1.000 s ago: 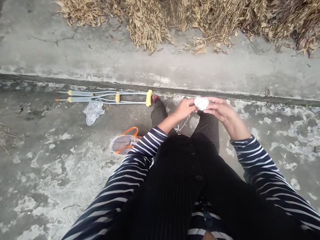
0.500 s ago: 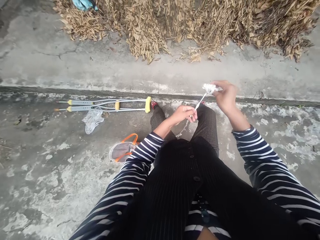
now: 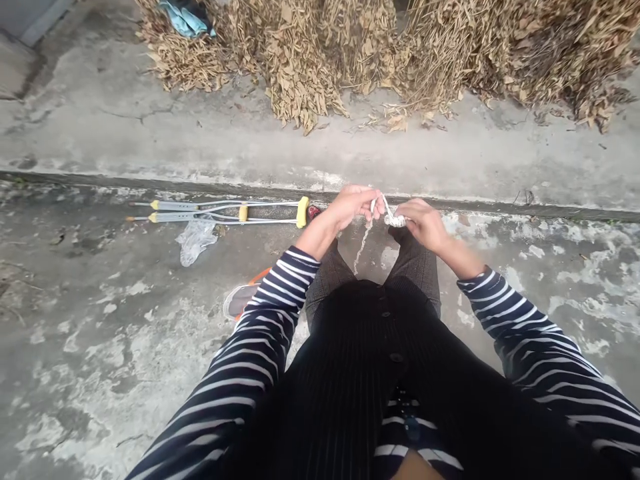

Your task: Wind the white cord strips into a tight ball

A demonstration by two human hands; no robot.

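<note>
- Far left: pair of crutches (image 3: 243, 213) flat on the concrete, yellow underarm pads toward the feet; clear plastic bag (image 3: 195, 241) just beside them, on the near side.
- Next: tote with orange handles (image 3: 241, 300), partly hidden by the left sleeve.
- Left hand (image 3: 354, 205): fingers pinched on the white cord (image 3: 363, 245). A thin braided-looking tail drops from it, between the legs.
- Between hands: short span of cord, angled down and right from left fingertips to a small wound bundle (image 3: 394, 220). Can't tell if it's taut.
- Bundle: lies left of the right-hand grip, long axis roughly crosswise. Right hand is nearer, touching it; left hand is apart, linked by that span only.
- Right hand (image 3: 425, 227): thumb and fingers closed on the bundle's right end. Exact finger placement unclear.
</note>
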